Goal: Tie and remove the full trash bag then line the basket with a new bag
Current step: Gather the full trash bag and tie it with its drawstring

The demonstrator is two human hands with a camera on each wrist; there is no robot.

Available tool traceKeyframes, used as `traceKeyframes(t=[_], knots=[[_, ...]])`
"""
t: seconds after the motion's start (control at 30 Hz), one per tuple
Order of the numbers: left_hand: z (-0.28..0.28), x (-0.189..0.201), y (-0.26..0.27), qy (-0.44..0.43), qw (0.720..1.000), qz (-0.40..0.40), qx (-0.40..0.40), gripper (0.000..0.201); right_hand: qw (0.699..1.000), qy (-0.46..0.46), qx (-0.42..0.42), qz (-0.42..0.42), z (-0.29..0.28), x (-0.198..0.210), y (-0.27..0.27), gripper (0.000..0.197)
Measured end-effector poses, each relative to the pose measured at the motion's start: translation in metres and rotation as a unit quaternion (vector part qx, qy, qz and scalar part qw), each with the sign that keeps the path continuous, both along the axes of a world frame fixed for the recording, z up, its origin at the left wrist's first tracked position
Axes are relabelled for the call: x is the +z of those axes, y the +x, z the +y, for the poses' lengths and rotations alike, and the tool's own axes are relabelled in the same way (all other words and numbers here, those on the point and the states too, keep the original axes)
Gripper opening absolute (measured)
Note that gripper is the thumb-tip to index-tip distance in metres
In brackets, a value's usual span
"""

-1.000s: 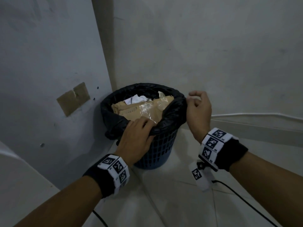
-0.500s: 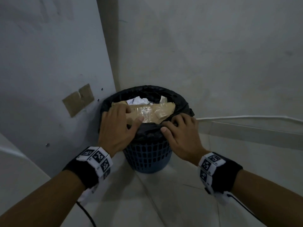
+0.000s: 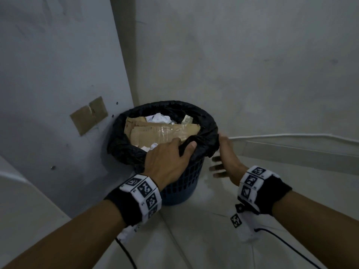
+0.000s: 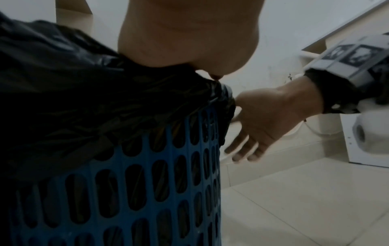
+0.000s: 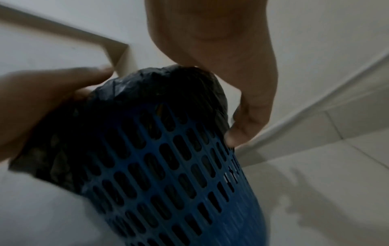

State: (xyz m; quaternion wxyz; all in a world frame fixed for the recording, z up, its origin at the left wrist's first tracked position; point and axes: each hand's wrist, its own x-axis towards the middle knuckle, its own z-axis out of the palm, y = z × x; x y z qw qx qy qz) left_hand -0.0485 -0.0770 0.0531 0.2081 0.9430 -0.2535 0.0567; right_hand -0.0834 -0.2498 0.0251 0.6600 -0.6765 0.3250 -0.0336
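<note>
A blue slotted basket (image 3: 186,183) stands in a wall corner, lined with a black trash bag (image 3: 206,133) whose top is folded over the rim. Brown cardboard (image 3: 161,133) and crumpled white paper (image 3: 158,119) fill it. My left hand (image 3: 182,146) grips the bag's fold at the near rim, fingers inside and thumb outside. In the left wrist view its palm (image 4: 189,41) lies on the bag (image 4: 73,91). My right hand (image 3: 223,152) is at the basket's right side, fingers straight and blurred, thumb by the bag's hanging edge. The right wrist view shows it (image 5: 221,50) over the bag (image 5: 168,86).
Two grey walls meet right behind the basket. A brown tape patch (image 3: 89,115) is on the left wall, and a white cable (image 3: 291,135) runs along the right wall's base. Pale tiled floor (image 3: 213,239) lies in front and to the right.
My right hand has left the near rim and swung to the basket's right side with fingers spread. My left hand slid right along the near rim and took hold of the fold.
</note>
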Motion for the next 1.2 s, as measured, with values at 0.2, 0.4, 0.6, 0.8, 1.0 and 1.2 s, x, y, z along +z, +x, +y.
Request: traceKeyframes(t=[0.2, 0.4, 0.6, 0.8, 1.0, 1.2], knots=[[0.002, -0.009, 0.006, 0.002, 0.998, -0.059, 0.007, 0.066, 0.978, 0.180, -0.076, -0.079, -0.004, 0.018, 0.013, 0.021], [0.010, -0.007, 0.013, -0.077, 0.991, -0.081, -0.072, 0.044, 0.945, -0.019, -0.196, -0.261, -0.030, 0.067, 0.028, 0.015], [0.025, 0.000, 0.024, -0.162, 0.974, -0.120, -0.100, 0.054, 0.917, -0.274, -0.036, -0.286, -0.011, 0.058, 0.020, 0.013], [0.067, 0.030, 0.056, -0.064, 0.971, -0.230, -0.030, 0.057, 0.812, -0.541, 0.111, -0.191, -0.017, 0.023, 0.016, 0.054], [0.082, 0.031, 0.069, -0.006, 0.966, -0.253, 0.059, 0.037, 0.708, -0.674, 0.109, -0.182, 0.012, 0.004, 0.012, 0.054], [0.040, 0.034, 0.040, -0.023, 0.972, -0.233, -0.031, 0.042, 0.690, -0.704, 0.043, -0.163, 0.037, 0.000, 0.003, 0.050]])
